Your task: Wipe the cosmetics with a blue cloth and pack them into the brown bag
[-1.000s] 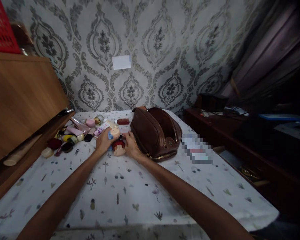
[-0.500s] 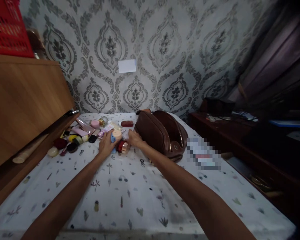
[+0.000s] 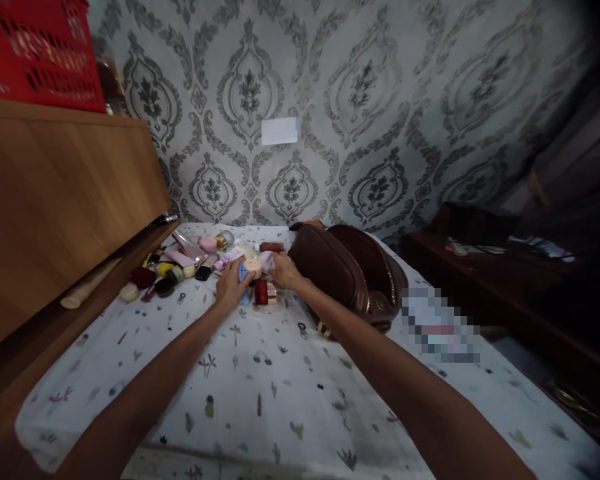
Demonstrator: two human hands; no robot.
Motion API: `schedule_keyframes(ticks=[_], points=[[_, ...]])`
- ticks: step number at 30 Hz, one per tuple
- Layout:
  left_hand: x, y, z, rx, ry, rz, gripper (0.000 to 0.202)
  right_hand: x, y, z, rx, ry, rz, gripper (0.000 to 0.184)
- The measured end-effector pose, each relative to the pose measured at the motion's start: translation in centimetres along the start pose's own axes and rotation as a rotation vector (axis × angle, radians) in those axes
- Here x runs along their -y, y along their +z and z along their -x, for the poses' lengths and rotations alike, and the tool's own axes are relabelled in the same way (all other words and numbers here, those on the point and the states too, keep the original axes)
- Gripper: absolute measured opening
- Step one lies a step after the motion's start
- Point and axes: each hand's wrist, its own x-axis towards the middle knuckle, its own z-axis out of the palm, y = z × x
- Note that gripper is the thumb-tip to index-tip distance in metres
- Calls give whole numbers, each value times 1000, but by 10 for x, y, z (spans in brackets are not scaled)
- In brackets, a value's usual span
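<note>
My left hand (image 3: 231,285) lies on the printed white cloth (image 3: 260,380), fingers curled round a peach and blue cosmetic container (image 3: 247,270). My right hand (image 3: 283,272) is beside it, fingers closed on a small pale item (image 3: 267,261) next to the brown leather pouch (image 3: 353,270). The pouch lies open on its side at the right of my right hand. A red and gold jar (image 3: 263,292) lies on the cloth between my two hands, touched by neither.
Several cosmetics (image 3: 180,263) are scattered at the far left of the cloth. A wooden cabinet (image 3: 55,207) with a red crate (image 3: 35,53) on top stands at the left. A dark wooden side table (image 3: 510,273) is at the right.
The view has shifted, so everything sits further right. My right hand moved from the red jar up toward the pouch's mouth and closed on a pale item. The jar now lies apart.
</note>
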Motion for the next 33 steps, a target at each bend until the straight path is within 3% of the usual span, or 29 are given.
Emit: schedule_keyframes(ticks=[3,6,10,14,19,23,27,30,33], points=[[1,0,-1,-9,-9,31,33,0,-4,13,-50,12,-36,30],[4,2,-1,-40,-39,79,30,1,0,39,-110,-1,-75,40],[10,3,-6,-119,-99,147,32,-5,27,75,-149,-130,-306,46],[19,-3,-18,-218,-129,209,36,-20,57,93,-182,-234,-562,70],[33,-26,-27,-289,-108,230,28,-29,62,97,-259,-222,-660,54],[38,-45,-12,-194,-30,159,31,-29,57,99,-285,-188,-634,52],[33,-51,13,17,153,48,29,-31,56,99,-308,-216,-649,52],[28,-48,23,222,341,-255,33,-34,57,98,-333,-252,-677,51],[23,-47,22,271,373,-470,30,-37,59,96,-336,-285,-762,52]])
